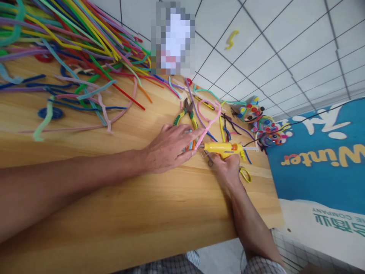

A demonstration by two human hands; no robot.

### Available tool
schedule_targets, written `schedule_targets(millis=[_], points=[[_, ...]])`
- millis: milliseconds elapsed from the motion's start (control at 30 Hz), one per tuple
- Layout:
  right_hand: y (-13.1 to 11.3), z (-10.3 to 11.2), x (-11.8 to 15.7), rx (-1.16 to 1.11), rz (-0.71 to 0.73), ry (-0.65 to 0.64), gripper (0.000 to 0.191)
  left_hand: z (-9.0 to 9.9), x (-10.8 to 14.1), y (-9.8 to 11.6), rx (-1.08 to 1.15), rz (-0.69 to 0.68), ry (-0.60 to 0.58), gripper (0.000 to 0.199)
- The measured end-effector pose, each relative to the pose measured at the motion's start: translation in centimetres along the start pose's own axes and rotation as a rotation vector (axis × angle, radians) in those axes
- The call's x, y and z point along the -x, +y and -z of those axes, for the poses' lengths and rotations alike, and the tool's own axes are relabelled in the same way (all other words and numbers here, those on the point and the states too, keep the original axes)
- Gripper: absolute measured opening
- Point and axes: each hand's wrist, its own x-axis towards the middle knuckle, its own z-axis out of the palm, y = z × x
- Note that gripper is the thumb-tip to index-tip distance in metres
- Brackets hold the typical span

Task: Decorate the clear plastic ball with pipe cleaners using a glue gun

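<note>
A yellow hot glue gun [224,148] is gripped in my right hand [229,167], its nozzle pointing left. The nozzle meets the lower end of a pink fuzzy stem [209,125], which curls into a loop at its upper end. My left hand [172,146] pinches that lower end between thumb and index finger. Green-and-yellow pliers [187,110] lie just beyond my left hand, jaws pointing away and handles partly hidden by the fingers. Orange and light blue bits show beneath the left fingers.
Many colourful fuzzy stems [85,34] are heaped at the back left, near a blue button-like disc [50,113]. Colourful decorated figures [252,110] stand at the right by a blue board [313,152]. A yellow ring-shaped piece [245,175] lies right of my right hand.
</note>
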Motion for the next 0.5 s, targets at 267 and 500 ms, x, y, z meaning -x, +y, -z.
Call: schedule_targets(millis=[267,500], points=[[0.08,0.13,0.06,-0.027,-0.061,0.032,0.009,0.21,0.0,0.14,0.019,0.008,-0.011,0.066],[0.49,-0.01,-0.03,-0.035,-0.063,0.035,0.019,0.14,-0.11,0.2,0.018,0.016,-0.013,0.063]])
